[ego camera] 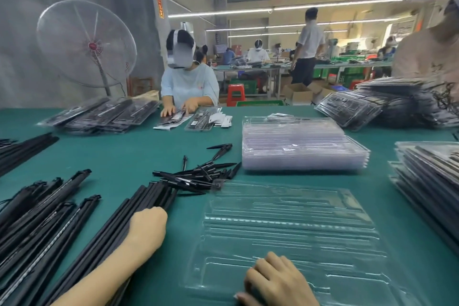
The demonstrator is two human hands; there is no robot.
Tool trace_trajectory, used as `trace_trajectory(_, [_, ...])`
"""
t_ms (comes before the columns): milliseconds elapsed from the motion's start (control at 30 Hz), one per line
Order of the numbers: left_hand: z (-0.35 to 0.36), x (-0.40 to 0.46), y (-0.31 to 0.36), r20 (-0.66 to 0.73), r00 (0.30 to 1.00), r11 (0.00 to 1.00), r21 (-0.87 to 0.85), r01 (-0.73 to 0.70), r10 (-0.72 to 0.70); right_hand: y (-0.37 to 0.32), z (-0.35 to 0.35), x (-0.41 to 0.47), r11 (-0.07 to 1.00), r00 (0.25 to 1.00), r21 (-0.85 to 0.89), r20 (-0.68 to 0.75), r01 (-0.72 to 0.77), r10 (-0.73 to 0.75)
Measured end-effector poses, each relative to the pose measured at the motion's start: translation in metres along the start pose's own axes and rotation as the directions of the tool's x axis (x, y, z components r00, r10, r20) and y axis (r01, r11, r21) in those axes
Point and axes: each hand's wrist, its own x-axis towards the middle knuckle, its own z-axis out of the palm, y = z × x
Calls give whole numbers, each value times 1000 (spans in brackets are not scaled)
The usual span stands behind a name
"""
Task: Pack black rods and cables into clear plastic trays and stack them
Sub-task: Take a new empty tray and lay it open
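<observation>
An empty clear plastic tray lies flat on the green table in front of me. My right hand rests on its near edge with fingers curled over the rim. My left hand reaches left and lies on a bundle of long black rods, fingers curled down over them and hidden. More long black rods fan out at the left. A loose pile of short black pieces sits just beyond the tray.
A stack of empty clear trays stands behind the tray. Packed trays are piled at the right edge, far right and far left. A person works across the table. A fan stands at back left.
</observation>
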Motion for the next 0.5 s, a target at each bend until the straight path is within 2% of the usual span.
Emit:
trace_trajectory(67, [-16,2,-10,11,999,992,-121,31,-30,-1,-1,1,1000,1000,3,10,-12,12])
trace_trajectory(133, [-35,3,-21,83,996,931,-364,16,15,-2,-7,4,997,997,57,60,-57,54])
trace_trajectory(167, [-44,2,-25,139,987,848,-530,10,76,-2,-12,5,990,991,97,94,-106,97])
trace_trajectory(200, [-51,-2,-24,196,968,696,-717,35,154,-2,-17,5,972,978,151,140,-177,157])
trace_trajectory(233, [-59,-9,-20,228,943,485,-870,87,241,-3,-22,6,929,954,246,183,-278,237])
trace_trajectory(267, [-66,-16,-14,228,922,268,-952,145,312,-2,-28,9,829,910,379,229,-411,346])
trace_trajectory(300, [-72,-23,-7,206,914,83,-979,189,351,0,-32,14,652,829,513,322,-559,458])
trace_trajectory(367, [-84,-29,10,160,922,-209,-947,244,352,10,-37,26,165,629,655,578,-737,520])
trace_trajectory(400, [-89,-30,21,145,934,-327,-910,256,326,20,-39,30,-61,522,613,717,-788,461])
trace_trajectory(433, [-92,-30,32,137,949,-425,-869,253,285,33,-43,33,-247,437,526,834,-814,337])
trace_trajectory(467, [-95,-31,43,131,962,-499,-834,237,238,47,-48,33,-335,404,452,891,-827,205])
trace_trajectory(500, [-95,-31,54,122,973,-547,-810,211,195,61,-55,30,-326,423,435,899,-839,111])
